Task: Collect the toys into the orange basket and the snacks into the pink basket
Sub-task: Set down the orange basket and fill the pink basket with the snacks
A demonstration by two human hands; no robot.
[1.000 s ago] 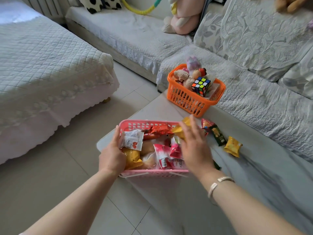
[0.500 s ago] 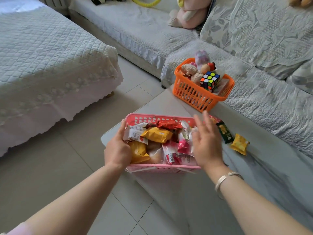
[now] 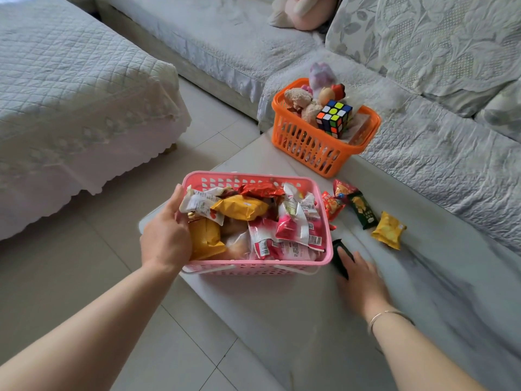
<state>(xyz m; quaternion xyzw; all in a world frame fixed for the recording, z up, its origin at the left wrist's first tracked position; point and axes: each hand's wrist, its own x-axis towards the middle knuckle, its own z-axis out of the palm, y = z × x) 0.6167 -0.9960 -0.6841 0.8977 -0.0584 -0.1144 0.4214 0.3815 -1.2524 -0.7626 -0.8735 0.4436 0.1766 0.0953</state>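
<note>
The pink basket (image 3: 255,268) stands on the grey table, heaped with snack packets in red, yellow and white. My left hand (image 3: 166,235) grips its left rim, fingers curled over the edge. My right hand (image 3: 359,273) lies on the table just right of the basket, its fingers on a dark green packet (image 3: 339,256). Further right lie two red packets (image 3: 334,203), a dark green packet (image 3: 362,210) and a yellow packet (image 3: 389,230). The orange basket (image 3: 313,148) at the far table edge holds plush toys and a Rubik's cube (image 3: 334,118).
A sofa with a quilted grey cover (image 3: 439,153) runs along the table's right and far sides, with a pink plush toy (image 3: 307,9) on it. A covered bed (image 3: 70,108) stands to the left across the tiled floor (image 3: 70,277). The table's near end (image 3: 310,334) is bare.
My right hand left the top of the pink basket and dropped to the table at its right, onto the dark green packet. The yellow packet it carried now lies in the basket.
</note>
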